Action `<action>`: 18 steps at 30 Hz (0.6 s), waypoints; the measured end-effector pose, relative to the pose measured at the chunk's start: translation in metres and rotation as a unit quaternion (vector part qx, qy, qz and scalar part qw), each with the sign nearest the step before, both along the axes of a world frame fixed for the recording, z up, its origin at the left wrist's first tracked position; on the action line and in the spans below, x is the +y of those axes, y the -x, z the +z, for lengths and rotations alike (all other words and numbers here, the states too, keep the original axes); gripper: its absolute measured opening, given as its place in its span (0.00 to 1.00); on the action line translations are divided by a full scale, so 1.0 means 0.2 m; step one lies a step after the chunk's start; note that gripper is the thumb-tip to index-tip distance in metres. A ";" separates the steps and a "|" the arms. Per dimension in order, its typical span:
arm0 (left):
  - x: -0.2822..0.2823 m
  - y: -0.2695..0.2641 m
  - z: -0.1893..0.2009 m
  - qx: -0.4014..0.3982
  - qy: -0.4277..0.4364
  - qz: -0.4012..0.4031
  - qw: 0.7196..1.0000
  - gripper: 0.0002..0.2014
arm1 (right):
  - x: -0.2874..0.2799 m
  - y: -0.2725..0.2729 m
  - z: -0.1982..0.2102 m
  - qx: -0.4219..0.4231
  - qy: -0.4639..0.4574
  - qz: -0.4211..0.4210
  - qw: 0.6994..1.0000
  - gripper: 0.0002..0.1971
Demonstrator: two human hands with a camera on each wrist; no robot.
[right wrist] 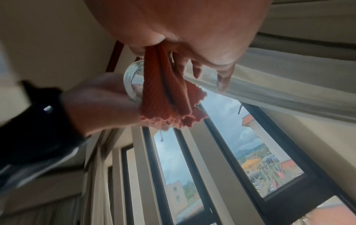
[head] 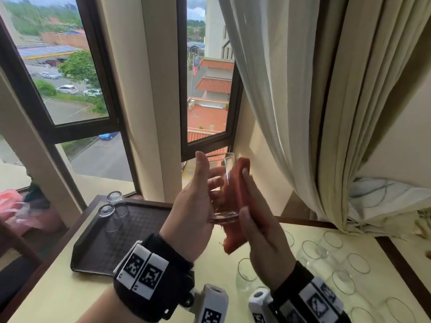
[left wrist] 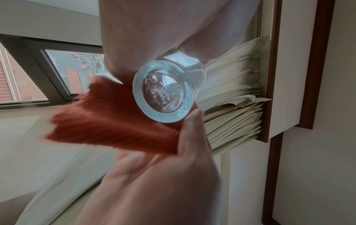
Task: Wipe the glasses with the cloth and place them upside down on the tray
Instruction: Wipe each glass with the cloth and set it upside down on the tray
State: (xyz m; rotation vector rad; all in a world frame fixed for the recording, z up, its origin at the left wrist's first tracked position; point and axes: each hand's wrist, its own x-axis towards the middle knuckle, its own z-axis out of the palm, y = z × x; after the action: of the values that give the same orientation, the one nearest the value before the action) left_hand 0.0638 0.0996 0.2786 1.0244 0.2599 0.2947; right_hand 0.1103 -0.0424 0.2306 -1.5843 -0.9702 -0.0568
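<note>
I hold a clear glass [head: 224, 164] upright in the air above the table, my left hand [head: 210, 171] gripping it with the thumb up along its near side. My right hand [head: 254, 206] holds an orange-red cloth [head: 235, 190] between thumb and straight fingers and presses it on the glass's right side. The left wrist view shows the thick base of the glass [left wrist: 163, 94] with the cloth [left wrist: 115, 121] beside it. Below and to the left lies a dark brown tray [head: 98, 252], on which two glasses [head: 109, 215] stand upside down at its far left corner.
Several upright glasses [head: 312, 252] stand on the cream table [head: 58, 294] at the right, one close under my right wrist. A curtain [head: 303, 113] hangs just right of the hands, with a window behind. Pink bags [head: 11, 206] lie at the far left.
</note>
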 end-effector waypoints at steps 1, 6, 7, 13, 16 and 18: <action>-0.02 0.00 0.01 -0.003 -0.005 -0.004 1.000 0.42 | 0.02 -0.02 0.05 0.012 -0.023 0.000 1.000 0.29; -0.01 -0.04 0.02 -0.015 0.001 0.027 1.000 0.44 | 0.06 -0.02 0.13 -0.150 0.023 -0.019 0.988 0.29; 0.01 -0.04 0.02 -0.011 -0.002 0.026 1.000 0.44 | 0.05 0.00 0.10 -0.177 0.052 -0.021 0.983 0.28; 0.06 -0.03 -0.01 0.009 -0.025 0.061 0.998 0.40 | -0.03 0.02 -0.12 -0.127 0.077 -0.014 0.989 0.29; 0.01 -0.02 -0.03 0.014 -0.010 0.033 0.999 0.42 | 0.02 -0.04 -0.02 0.021 0.022 -0.008 1.000 0.27; -0.02 -0.03 -0.04 0.012 0.000 0.032 0.999 0.44 | 0.07 -0.06 0.07 0.040 -0.014 -0.013 0.999 0.26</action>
State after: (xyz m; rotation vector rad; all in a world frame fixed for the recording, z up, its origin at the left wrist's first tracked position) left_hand 0.0697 0.0962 0.2698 1.0221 0.3135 0.3404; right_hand 0.1220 -0.0291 0.2444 -1.5629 -0.8824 -0.0249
